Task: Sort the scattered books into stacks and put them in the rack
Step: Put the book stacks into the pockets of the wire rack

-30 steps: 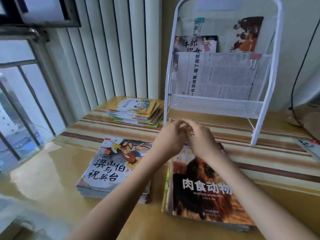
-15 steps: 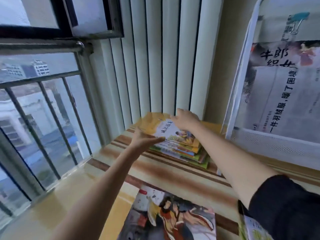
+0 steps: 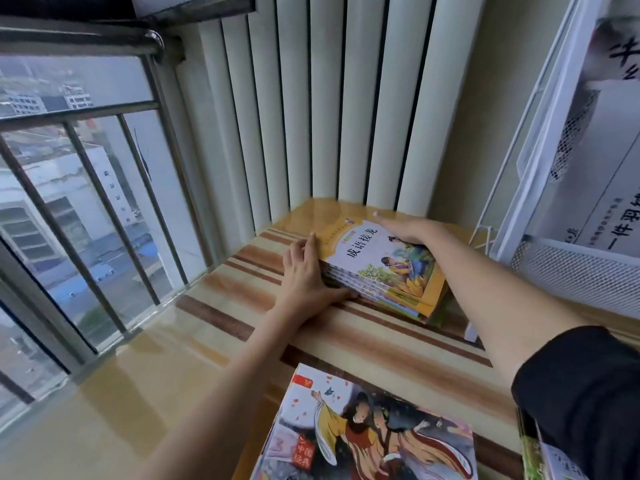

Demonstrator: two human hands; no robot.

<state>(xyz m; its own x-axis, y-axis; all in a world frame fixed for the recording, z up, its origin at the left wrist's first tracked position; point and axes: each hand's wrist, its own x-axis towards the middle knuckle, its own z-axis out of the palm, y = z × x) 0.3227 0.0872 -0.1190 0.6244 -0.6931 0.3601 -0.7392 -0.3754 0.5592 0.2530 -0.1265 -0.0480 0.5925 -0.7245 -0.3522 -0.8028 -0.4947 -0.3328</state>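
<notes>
A stack of yellow-edged picture books (image 3: pixel 377 268) lies at the far corner of the table, by the blinds. My left hand (image 3: pixel 306 275) presses flat against the stack's near-left side, fingers straight along its edge and thumb at the bottom corner. My right hand (image 3: pixel 407 228) lies flat on the top cover near its far edge. The white wire rack (image 3: pixel 568 268) stands at the right, with newspaper lining its pockets. A second stack topped by a painted cover of two figures (image 3: pixel 367 431) sits at the bottom of the view.
The striped glossy table (image 3: pixel 214 327) runs under everything. A barred window (image 3: pixel 76 209) is at the left and vertical blinds (image 3: pixel 329 109) stand behind the far stack. A corner of another book (image 3: pixel 533 452) shows at the bottom right under my dark sleeve.
The view has moved closer to the far corner. Both hands have gone from the near stacks to the far stack: the left now presses its side, the right lies on its top.
</notes>
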